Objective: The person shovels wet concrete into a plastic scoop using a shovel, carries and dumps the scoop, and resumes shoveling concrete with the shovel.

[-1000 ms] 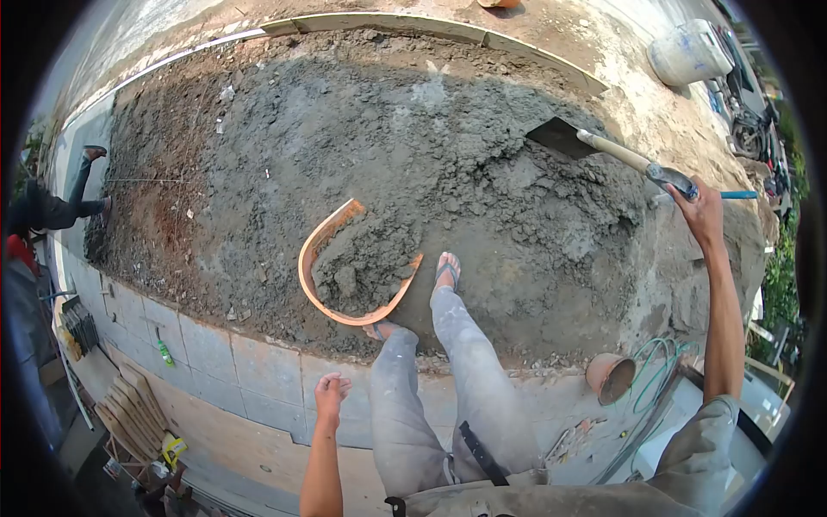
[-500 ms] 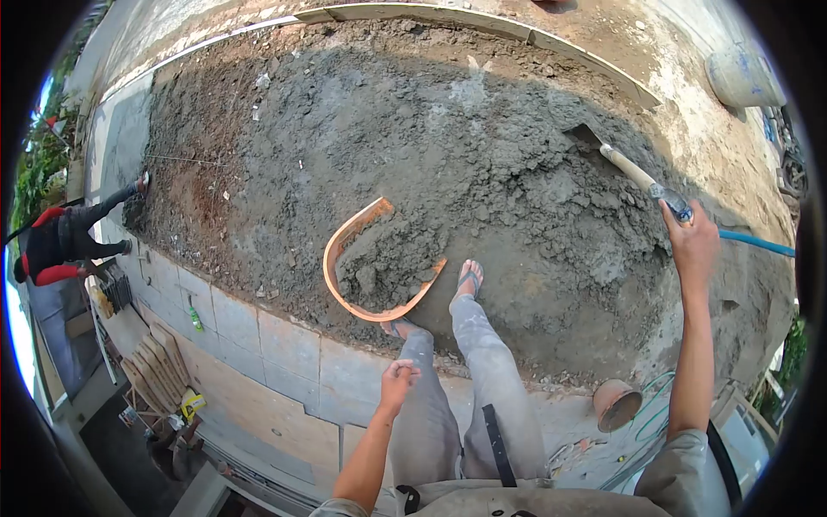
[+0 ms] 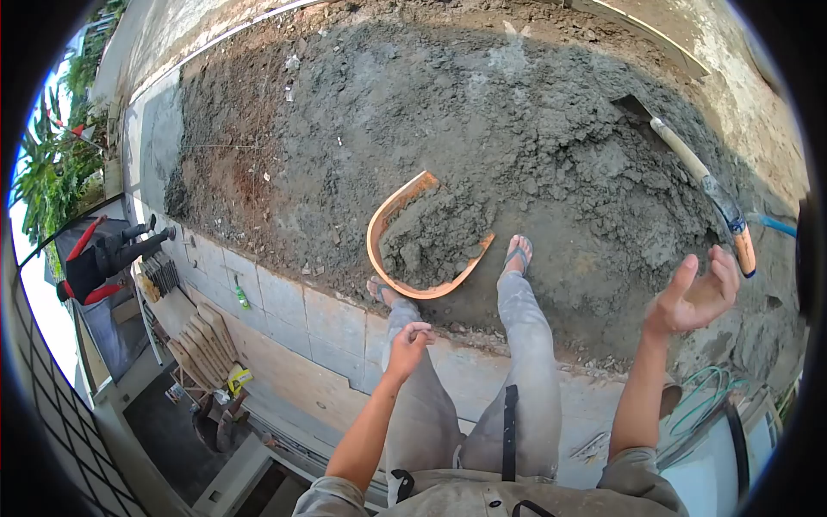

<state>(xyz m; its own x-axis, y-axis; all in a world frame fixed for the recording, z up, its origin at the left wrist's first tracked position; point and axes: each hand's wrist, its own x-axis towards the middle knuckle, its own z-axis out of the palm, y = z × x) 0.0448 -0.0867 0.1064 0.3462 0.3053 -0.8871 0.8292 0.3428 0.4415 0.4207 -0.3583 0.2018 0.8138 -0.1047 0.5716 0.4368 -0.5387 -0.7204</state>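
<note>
From the head view, the only one I have, I look down over a broad bed of wet grey concrete [image 3: 405, 112]. My right hand [image 3: 696, 297] is wide open, palm turned up and fingers parted, and I see nothing in its hold. Just beyond its fingertips is the orange-tipped grip end of the shovel [image 3: 687, 157], with a small gap showing between the two. The shovel lies at a slant over the rough concrete at the right of the bed, its dark blade at the far end, partly against the lumpy mix. A blue pole [image 3: 773, 226] shows close to the grip end. My left hand [image 3: 408, 350] is loosely curled in front of my left leg, with nothing visible in it; I cannot tell how far its fingers close. Beyond that hand, a curved orange band [image 3: 420, 294] sits on the bed around a mound of concrete [image 3: 435, 237], its open side toward my right foot [image 3: 518, 253]; my left foot [image 3: 382, 290] is just beside its outer edge. Grey paving slabs [image 3: 282, 297] border the near side, with a green bottle [image 3: 241, 297] on them. Well off to the left is another person [image 3: 96, 260] in red and black.
</note>
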